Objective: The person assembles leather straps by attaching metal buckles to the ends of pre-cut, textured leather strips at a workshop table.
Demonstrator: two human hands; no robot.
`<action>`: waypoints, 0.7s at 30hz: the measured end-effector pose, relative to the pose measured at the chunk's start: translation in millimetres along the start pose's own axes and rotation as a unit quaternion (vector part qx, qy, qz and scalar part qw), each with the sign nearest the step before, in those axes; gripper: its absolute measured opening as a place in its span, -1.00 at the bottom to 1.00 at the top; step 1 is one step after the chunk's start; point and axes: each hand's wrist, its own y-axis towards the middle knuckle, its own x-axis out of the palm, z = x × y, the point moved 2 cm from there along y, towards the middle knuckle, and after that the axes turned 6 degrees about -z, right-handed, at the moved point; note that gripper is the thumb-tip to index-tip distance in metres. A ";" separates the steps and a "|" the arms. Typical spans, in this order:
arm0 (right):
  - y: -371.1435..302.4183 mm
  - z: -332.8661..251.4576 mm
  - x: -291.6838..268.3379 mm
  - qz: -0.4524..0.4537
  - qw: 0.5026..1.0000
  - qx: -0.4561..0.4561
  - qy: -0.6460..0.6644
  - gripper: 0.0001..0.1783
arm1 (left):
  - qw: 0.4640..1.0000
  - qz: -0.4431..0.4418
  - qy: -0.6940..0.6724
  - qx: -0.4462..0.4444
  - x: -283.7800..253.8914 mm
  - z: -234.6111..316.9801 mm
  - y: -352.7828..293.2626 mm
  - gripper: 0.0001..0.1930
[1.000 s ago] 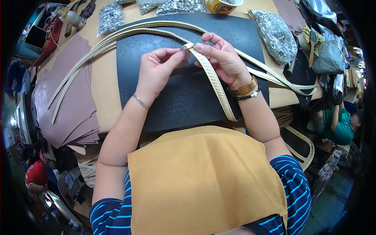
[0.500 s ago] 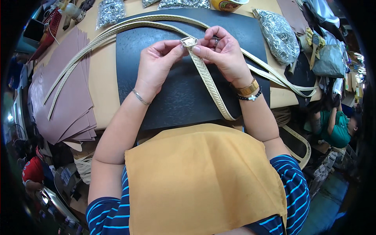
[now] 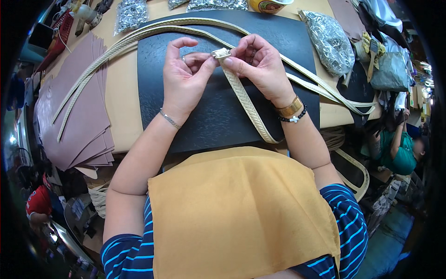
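Observation:
A cream belt with a braided pattern [image 3: 245, 95] hangs from my fingers, its strap running down past the front edge of a black mat [image 3: 200, 116]. At its upper end is a metal buckle [image 3: 221, 53]. My right hand [image 3: 261, 65] pinches the belt end just beside the buckle. From the other side, my left hand [image 3: 189, 76] holds thumb and fingertips together at the buckle's left edge, with its index finger raised and bent. What the left fingertips grip is partly hidden. More cream belts [image 3: 186, 29] lie across the mat behind my hands.
Stacked mauve sheets [image 3: 76, 111] lie on the left of the table. A clear bag of metal parts [image 3: 327, 44] sits at the right back, near a brush [image 3: 372, 63]. Smaller bags [image 3: 131, 16] and a yellow tub [image 3: 269, 5] line the far side. A person in green [image 3: 397, 151] is at the right.
The buckle has tilted between my fingers. My left index finger has lifted away from the thumb, and the right fingers have curled in closer.

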 end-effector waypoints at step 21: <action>-5.3 6.2 14.8 0.018 0.994 -0.105 0.013 -0.64 | 1.000 0.005 -0.025 0.001 0.2 -3.2 -0.4 -0.75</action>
